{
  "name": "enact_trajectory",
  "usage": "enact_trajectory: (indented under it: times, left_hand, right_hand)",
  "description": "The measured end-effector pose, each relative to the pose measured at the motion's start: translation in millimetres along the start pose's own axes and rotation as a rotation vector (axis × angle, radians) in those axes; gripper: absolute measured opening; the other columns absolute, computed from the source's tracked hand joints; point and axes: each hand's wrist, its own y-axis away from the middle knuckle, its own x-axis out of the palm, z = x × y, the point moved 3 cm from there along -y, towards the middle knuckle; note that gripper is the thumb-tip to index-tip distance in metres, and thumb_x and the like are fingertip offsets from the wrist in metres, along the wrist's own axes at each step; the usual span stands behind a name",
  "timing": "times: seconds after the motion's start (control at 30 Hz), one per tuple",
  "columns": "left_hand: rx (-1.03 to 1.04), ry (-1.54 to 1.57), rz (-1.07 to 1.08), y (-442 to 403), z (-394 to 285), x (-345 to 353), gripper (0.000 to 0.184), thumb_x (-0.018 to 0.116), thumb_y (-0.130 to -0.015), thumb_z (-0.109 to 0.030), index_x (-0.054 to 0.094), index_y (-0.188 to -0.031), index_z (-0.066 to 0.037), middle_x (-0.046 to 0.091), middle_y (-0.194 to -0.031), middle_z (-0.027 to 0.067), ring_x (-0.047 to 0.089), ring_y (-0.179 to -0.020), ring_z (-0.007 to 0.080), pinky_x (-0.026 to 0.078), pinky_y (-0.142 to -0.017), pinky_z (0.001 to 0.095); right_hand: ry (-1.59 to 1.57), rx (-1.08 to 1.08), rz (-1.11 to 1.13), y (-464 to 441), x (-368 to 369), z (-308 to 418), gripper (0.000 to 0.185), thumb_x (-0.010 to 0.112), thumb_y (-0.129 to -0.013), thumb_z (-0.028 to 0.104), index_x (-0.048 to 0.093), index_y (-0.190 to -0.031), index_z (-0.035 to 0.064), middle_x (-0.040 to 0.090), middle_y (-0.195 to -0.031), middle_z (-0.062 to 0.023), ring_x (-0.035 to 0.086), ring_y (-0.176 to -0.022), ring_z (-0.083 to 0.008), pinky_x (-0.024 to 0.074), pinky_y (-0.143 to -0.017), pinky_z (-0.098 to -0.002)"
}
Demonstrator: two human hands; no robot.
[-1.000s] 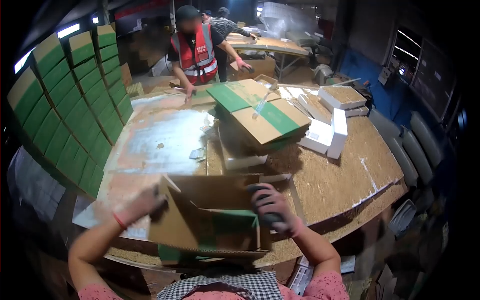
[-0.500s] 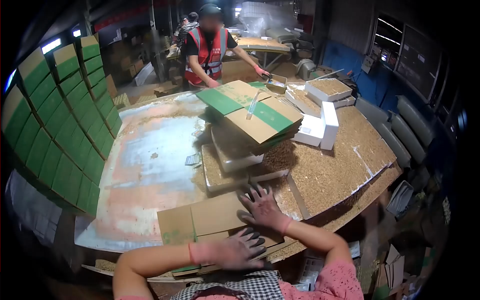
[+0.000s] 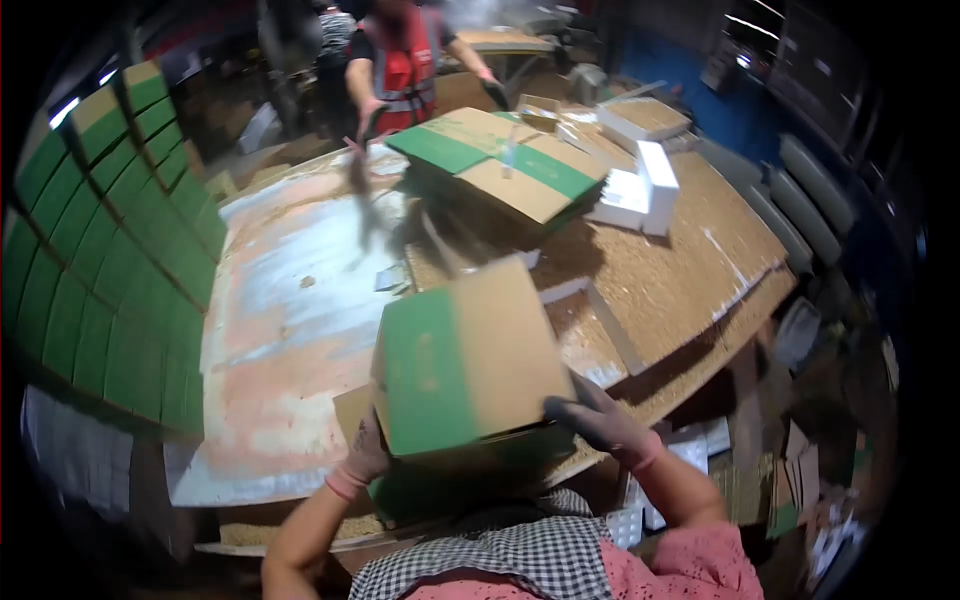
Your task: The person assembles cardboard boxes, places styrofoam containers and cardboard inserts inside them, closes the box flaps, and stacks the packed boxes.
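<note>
Between my two hands is a cardboard box point(image 3: 475, 355) with a wide green band, standing opened out into its full shape and slightly blurred. My left hand point(image 3: 366, 452), in a dark-palmed glove, presses on its lower left side. Gloved as well, my right hand point(image 3: 606, 424) grips the box near its right edge, with the thumb and fingers partly hidden. Behind the box lies a stack of flat green-banded cartons point(image 3: 500, 165), with a small clear object on top. A strip of flat cardboard point(image 3: 350, 408) shows beside the box's left side.
Green-banded boxes point(image 3: 110, 250) form a tall stack at the left. White foam boxes point(image 3: 655, 190) sit on the sawdust-covered right side of the table point(image 3: 700, 290). Across the table stands a person in a red vest point(image 3: 408, 65), whose one hand is blurred above a dangling dark shape.
The flat cardboard under my hands is now a raised, opened-out box held from both sides. My hands have moved apart. The person opposite has shifted left, and the camera view has tilted down.
</note>
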Motion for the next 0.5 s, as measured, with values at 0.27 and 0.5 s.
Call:
enact_trajectory:
  times: [0.27,0.5]
  left_hand:
    - [-0.351,0.234,-0.242,-28.4,-72.5,-11.3,0.048,0.058,-0.088,-0.021,0.049,-0.132,-0.004,0.025,-0.153,0.0126,0.028,-0.139,0.0233,0.023,-0.112,0.0340]
    - [-0.432,0.317,-0.378,-23.8,-60.7,0.0,0.035,0.044,-0.084,-0.001,0.060,-0.116,-0.003,0.020,-0.156,0.0136,0.027,-0.141,0.0243,0.027,-0.110,0.0333]
  right_hand:
    - [1.204,-0.213,0.639,-29.6,116.6,-77.8,0.067,0.050,-0.090,0.053,0.050,-0.123,-0.0051,0.066,-0.091,-0.0211,0.066,-0.085,-0.0321,0.0510,-0.072,-0.0464]
    - [-0.034,-0.468,-1.413,45.1,-320.1,-223.5,0.060,0.049,-0.098,0.032,0.029,-0.145,0.0006,0.031,-0.151,-0.0107,0.031,-0.138,-0.0220,0.0179,-0.116,-0.0336]
